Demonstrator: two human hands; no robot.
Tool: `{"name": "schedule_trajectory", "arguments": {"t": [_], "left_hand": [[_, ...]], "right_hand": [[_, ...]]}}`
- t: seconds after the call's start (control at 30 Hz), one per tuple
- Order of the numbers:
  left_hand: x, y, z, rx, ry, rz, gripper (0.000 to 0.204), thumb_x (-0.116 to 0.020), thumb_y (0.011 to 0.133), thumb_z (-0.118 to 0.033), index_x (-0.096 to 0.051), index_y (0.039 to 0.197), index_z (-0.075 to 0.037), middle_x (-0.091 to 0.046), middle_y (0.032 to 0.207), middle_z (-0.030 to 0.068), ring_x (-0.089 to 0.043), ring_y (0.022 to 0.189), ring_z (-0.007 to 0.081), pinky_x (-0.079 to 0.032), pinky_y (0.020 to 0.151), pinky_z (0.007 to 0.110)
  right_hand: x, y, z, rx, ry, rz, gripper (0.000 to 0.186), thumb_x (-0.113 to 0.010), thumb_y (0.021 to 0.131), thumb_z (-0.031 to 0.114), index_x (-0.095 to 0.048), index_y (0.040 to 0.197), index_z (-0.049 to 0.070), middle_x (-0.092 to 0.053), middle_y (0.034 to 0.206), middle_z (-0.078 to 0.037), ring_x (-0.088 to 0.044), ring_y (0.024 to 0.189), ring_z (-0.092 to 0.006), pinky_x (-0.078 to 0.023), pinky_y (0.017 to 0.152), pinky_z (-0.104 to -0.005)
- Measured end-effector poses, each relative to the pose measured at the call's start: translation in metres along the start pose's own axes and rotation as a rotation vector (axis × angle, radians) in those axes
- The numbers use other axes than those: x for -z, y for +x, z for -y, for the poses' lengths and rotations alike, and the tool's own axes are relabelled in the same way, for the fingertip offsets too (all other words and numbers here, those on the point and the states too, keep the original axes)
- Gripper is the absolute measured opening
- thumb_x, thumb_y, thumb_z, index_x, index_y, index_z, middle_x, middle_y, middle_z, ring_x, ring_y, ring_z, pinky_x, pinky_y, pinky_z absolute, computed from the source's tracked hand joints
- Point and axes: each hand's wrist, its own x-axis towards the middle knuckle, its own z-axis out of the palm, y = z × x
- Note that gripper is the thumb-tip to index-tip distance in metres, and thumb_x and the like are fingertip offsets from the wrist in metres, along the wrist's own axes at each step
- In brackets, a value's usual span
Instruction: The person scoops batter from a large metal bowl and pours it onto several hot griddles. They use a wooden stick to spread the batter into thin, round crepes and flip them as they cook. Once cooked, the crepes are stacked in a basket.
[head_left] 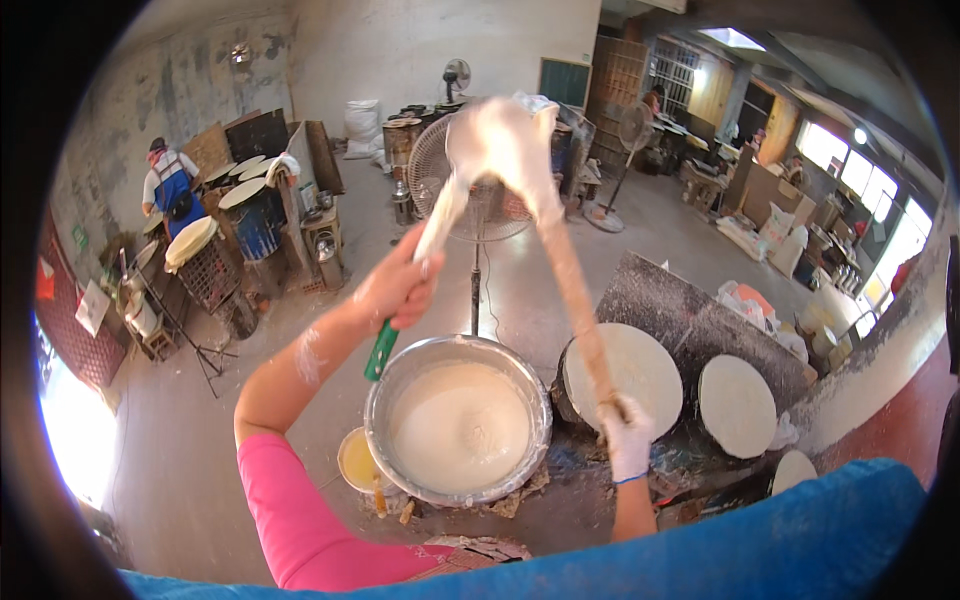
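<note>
My bare left hand grips a pale, coated tool with a green handle. My right hand, in a white glove, is closed on a long wooden stick. A blurred mass of white batter sits across the raised ends of both tools. Below stands a steel bowl of creamy batter, beside a small bowl of yellow liquid. A round griddle with a pale sheet on it lies behind my right hand, next to another.
A pedestal fan stands beyond the bowl. A co-worker in blue works among drums at the left; other people are at the back right. A tripod stands at left, a dark slanted board at right.
</note>
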Motion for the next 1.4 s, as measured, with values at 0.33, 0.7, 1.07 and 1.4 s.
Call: {"name": "schedule_trajectory", "arguments": {"t": [0.33,0.7,1.07,1.4], "left_hand": [[-0.087,0.026,0.139,0.694,-0.241,0.5,0.017,-0.041,0.092,-0.019,-0.039,0.108,-0.026,-0.028,0.053,-0.0039,-0.022,0.035,0.004,-0.015,0.027,0.018],[-0.436,-0.098,0.337,2.062,-0.594,0.931,0.033,-0.042,0.092,-0.024,-0.039,0.065,-0.006,-0.032,0.046,-0.0009,-0.031,0.035,0.0089,-0.027,0.028,0.022],[-0.722,-0.446,0.399,1.262,0.369,2.095,0.033,-0.05,0.087,-0.017,-0.037,0.117,-0.026,-0.033,0.056,0.0004,-0.026,0.034,0.0063,-0.021,0.029,0.022],[-0.815,-0.572,0.531,-0.951,0.44,1.94,0.062,-0.046,0.076,-0.005,-0.03,0.134,-0.02,-0.055,0.07,0.0194,-0.056,0.069,0.0403,-0.046,0.064,0.047]], "right_hand": [[0.109,-0.175,-0.085,-0.384,-0.171,-0.24,0.023,-0.065,0.076,0.023,-0.065,0.084,0.001,-0.049,0.056,0.003,-0.044,0.049,-0.0042,-0.035,0.042,-0.0212],[0.178,-0.494,-0.178,-0.68,-0.313,-0.967,0.034,-0.06,0.077,0.036,-0.064,0.089,0.005,-0.059,0.067,-0.006,-0.055,0.062,-0.0133,-0.043,0.057,-0.028],[0.161,-0.687,-0.125,-0.614,-0.573,-2.33,0.036,-0.06,0.078,0.024,-0.059,0.105,0.001,-0.062,0.093,-0.018,-0.062,0.087,-0.0199,-0.046,0.076,-0.0317],[0.286,-0.714,-0.182,-0.729,-0.712,-2.311,0.032,-0.059,0.078,0.016,-0.059,0.108,0.006,-0.064,0.07,-0.01,-0.061,0.061,-0.0209,-0.046,0.054,-0.0332]]}}
